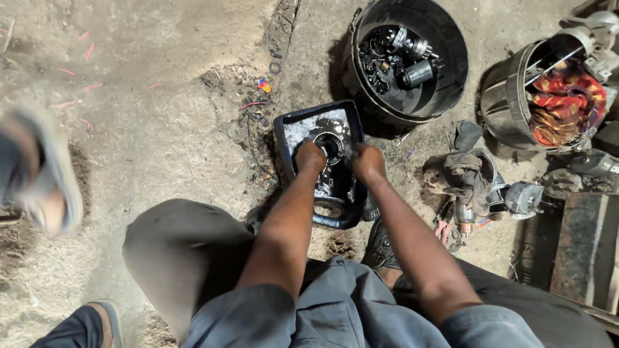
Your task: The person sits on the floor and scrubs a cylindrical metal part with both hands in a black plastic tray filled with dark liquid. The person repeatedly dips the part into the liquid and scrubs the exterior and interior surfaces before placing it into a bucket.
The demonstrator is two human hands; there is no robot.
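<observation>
Both fists, left hand (311, 156) and right hand (368, 161), hide the round part (332, 143) in the oily tray (291, 127)

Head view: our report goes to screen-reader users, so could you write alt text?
Both hands, left hand and right hand, press into a black oily tray on the dirt floor. Beyond it stand a black tub of metal parts and a bucket with red cloth.

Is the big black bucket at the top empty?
No, the round black bucket holds a heap of dark and shiny metal parts on its bottom.
</observation>
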